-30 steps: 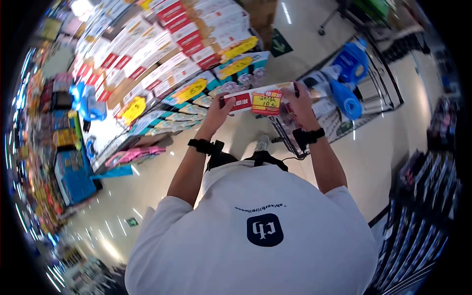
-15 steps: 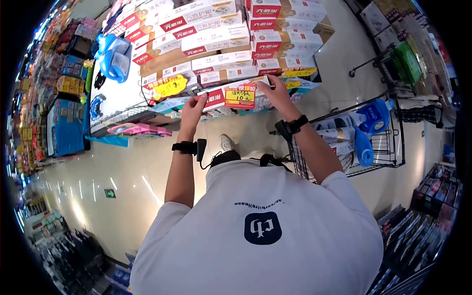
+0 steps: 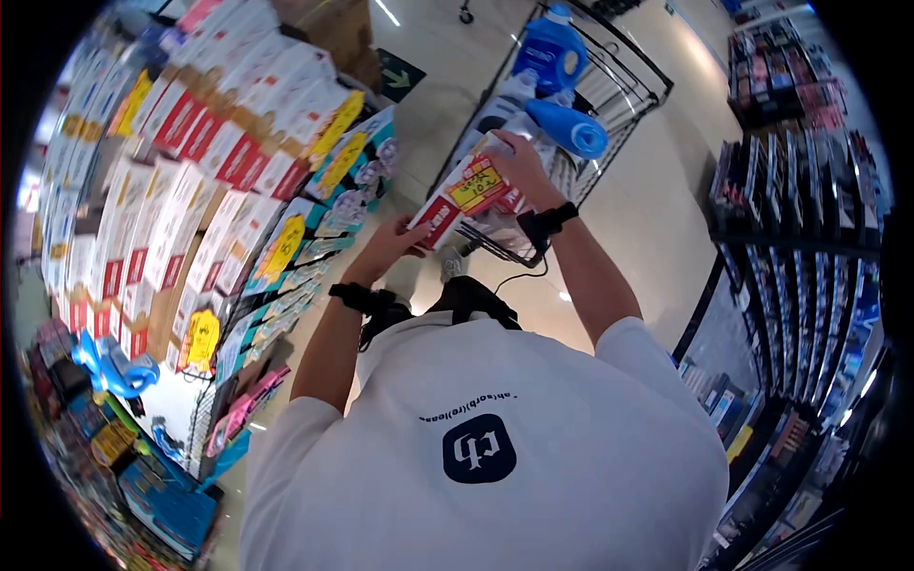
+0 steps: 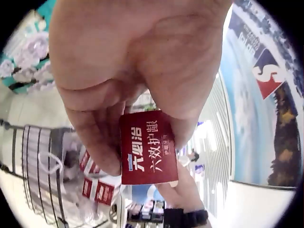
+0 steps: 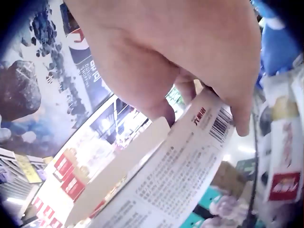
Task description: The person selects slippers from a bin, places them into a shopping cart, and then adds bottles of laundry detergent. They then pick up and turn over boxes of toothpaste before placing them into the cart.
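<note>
Both hands hold a long white and red toothpaste box (image 3: 438, 221) in front of the body, tilted with its far end up to the right. My left hand (image 3: 388, 249) grips the red lower end, whose printed face (image 4: 148, 147) fills the middle of the left wrist view. At the upper end, my right hand (image 3: 524, 171) pinches the box between thumb and fingers. A red and yellow price card (image 3: 478, 187) covers part of its front. In the right wrist view, the barcode side (image 5: 175, 164) shows, beside a pale card edge (image 5: 121, 171).
Just beyond the box stands a wire shopping cart (image 3: 640, 63) holding a blue jug (image 3: 547, 55), a blue bottle (image 3: 571, 129) and packaged goods. On the left are stacked toothpaste boxes (image 3: 171, 228) with yellow price signs (image 3: 286, 246). Dark display racks (image 3: 790, 238) line the right.
The body has turned from the stacked boxes toward the cart, which now lies ahead. The toothpaste box, still in both hands, went from nearly level to tilted over the cart's near end.
</note>
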Demonstrator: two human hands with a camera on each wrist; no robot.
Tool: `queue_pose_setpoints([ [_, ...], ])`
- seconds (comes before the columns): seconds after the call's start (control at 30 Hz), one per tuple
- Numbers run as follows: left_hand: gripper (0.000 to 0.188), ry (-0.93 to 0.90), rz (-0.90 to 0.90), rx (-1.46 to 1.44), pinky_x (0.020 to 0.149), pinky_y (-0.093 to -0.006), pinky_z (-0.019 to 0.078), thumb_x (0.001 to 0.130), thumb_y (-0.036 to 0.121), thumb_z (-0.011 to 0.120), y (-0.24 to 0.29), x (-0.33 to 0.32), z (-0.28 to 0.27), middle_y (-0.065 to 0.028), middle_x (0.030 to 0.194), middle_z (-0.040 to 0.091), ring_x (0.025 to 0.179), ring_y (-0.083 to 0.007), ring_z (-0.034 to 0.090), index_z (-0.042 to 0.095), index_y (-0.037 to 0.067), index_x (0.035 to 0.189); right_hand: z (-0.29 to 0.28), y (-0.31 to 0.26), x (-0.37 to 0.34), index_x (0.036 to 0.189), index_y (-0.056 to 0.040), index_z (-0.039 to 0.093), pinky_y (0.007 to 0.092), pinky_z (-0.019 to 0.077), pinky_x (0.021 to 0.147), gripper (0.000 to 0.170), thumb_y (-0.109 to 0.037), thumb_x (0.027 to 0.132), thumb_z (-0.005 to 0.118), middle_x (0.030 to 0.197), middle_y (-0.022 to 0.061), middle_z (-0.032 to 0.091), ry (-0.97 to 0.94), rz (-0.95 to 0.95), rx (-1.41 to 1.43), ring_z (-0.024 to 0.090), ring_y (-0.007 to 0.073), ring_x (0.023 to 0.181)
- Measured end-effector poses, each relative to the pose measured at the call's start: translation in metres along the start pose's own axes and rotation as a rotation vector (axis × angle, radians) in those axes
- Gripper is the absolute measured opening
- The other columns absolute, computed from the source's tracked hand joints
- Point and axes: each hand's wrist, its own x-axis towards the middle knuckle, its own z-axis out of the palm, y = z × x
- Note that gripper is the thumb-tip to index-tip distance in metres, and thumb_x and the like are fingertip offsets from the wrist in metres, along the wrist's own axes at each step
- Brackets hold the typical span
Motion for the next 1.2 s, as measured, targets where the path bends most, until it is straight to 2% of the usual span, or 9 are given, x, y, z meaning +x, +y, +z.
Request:
queue_pose_setpoints([
  [0.13,0.048,0.003,-0.022,-0.105,0.077,-0.0277,0.0549,0.089,0.029,0.066,-0.027,0.080,0.055,-0.0126,0.102,0.062,0.084,-0.0177,0.065,0.051,-0.007,0.118,-0.041,0.089,0.007,0.125,0.0039,0.054,0.0308,0.0451,0.090,0.044,-0.017,0.086,0.061,0.113,0.0148,0.063,0.014,0.224,0.216,0.059,0.0206,0.103],
  [0.2,0.050,-0.009,-0.007,-0.087,0.078,-0.0277,0.0549,0.089,0.026,0.067,-0.029,0.107,0.073,-0.0141,0.103,0.062,0.085,-0.0191,0.066,0.048,-0.008,0.121,-0.048,0.113,0.001,0.126,0.0052,0.052,0.0339,0.0436,0.094,0.042,-0.015,0.089,0.058,0.118,0.0171,0.061,0.016,0.314,0.262,0.058,0.0266,0.110],
  [0.27,0.050,-0.027,-0.025,-0.054,0.078,-0.0277,0.0557,0.088,0.025,0.069,-0.032,0.129,0.085,-0.0148,0.102,0.062,0.086,-0.0194,0.066,0.048,-0.008,0.119,-0.051,0.135,-0.008,0.128,0.0023,0.051,0.0369,0.0410,0.099,0.040,-0.013,0.091,0.053,0.125,0.0203,0.057,0.116,-0.063,-0.173,0.054,0.0344,0.116],
  [0.4,0.052,0.090,-0.055,0.125,0.070,-0.0295,0.0577,0.082,0.024,0.075,-0.036,0.142,0.112,-0.0157,0.105,0.060,0.088,-0.0185,0.064,0.048,-0.007,0.115,-0.061,0.116,-0.031,0.123,-0.0060,0.057,0.0503,0.0344,0.103,0.035,-0.007,0.089,0.051,0.129,0.0199,0.054,0.056,-0.104,-0.205,0.045,0.0445,0.119],
  [0.73,0.068,0.159,0.101,0.553,0.083,-0.0358,0.0500,0.071,0.037,0.081,-0.032,0.151,0.118,-0.0217,0.111,0.058,0.100,-0.0250,0.060,0.052,-0.005,0.116,-0.057,0.132,-0.029,0.126,-0.0032,0.052,0.0446,0.0423,0.098,0.036,-0.004,0.091,0.043,0.127,0.0199,0.054,0.056,-0.096,-0.125,0.050,0.0387,0.118],
  [0.83,0.065,0.257,0.449,0.784,0.083,-0.0397,0.0488,0.072,0.041,0.077,-0.051,0.155,0.119,-0.0213,0.105,0.062,0.095,-0.0325,0.062,0.056,-0.004,0.114,-0.052,0.127,-0.027,0.119,-0.0034,0.052,0.0465,0.0451,0.090,0.032,-0.008,0.087,0.048,0.120,0.0215,0.057,0.048,-0.086,-0.167,0.055,0.0412,0.107],
  [0.9,0.070,0.208,0.299,0.869,0.089,-0.0419,0.0450,0.071,0.045,0.075,-0.026,0.140,0.124,-0.0243,0.113,0.057,0.105,-0.0385,0.055,0.055,-0.004,0.117,-0.050,0.121,-0.026,0.124,-0.0009,0.050,0.0459,0.0459,0.086,0.039,-0.010,0.087,0.054,0.110,0.0200,0.060,0.042,-0.114,-0.166,0.058,0.0389,0.098],
  [1.13,0.063,0.168,0.336,0.706,0.089,-0.0381,0.0457,0.078,0.039,0.073,0.031,0.047,0.048,-0.0201,0.110,0.058,0.104,-0.0320,0.057,0.053,-0.001,0.123,-0.038,0.094,-0.026,0.137,-0.0042,0.039,0.0511,0.0335,0.104,0.058,-0.026,0.087,0.058,0.138,0.0279,0.039,0.036,-0.075,-0.529,0.039,0.0472,0.125],
  [1.2,0.059,0.380,0.326,0.563,0.077,-0.0371,0.0500,0.075,0.036,0.075,-0.029,0.040,-0.026,-0.0196,0.092,0.065,0.083,-0.0323,0.063,0.057,-0.004,0.114,-0.029,0.063,-0.035,0.138,-0.0054,0.039,0.0519,0.0329,0.105,0.061,-0.030,0.087,0.060,0.138,0.0290,0.038,0.079,-0.064,-0.600,0.038,0.0483,0.126],
])
